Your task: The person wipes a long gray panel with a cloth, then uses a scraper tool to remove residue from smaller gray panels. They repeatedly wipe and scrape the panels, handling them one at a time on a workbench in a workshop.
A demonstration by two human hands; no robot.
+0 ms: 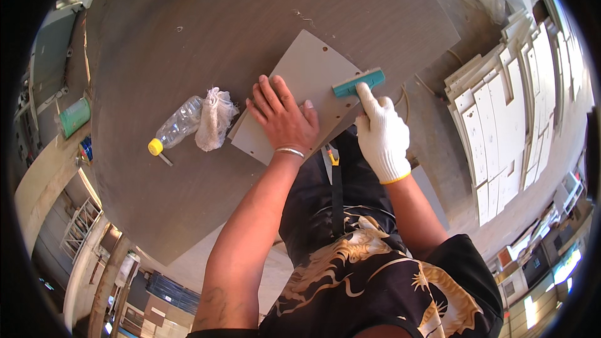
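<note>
A flat grey panel [300,72] with small drilled holes lies on a big brown worktop [206,37]. My left hand [283,117] is bare and presses flat on the panel's near half, fingers spread. In a white work glove, my right hand [383,136] grips a teal scraper block [358,82] held against the panel's right edge.
A clear plastic bottle [177,125] with a yellow cap lies on the worktop beside a bundle of white rag [215,119], just left of the panel. Stacks of pale cut panels [501,112] stand on the floor at the right. A green container [75,116] sits far left.
</note>
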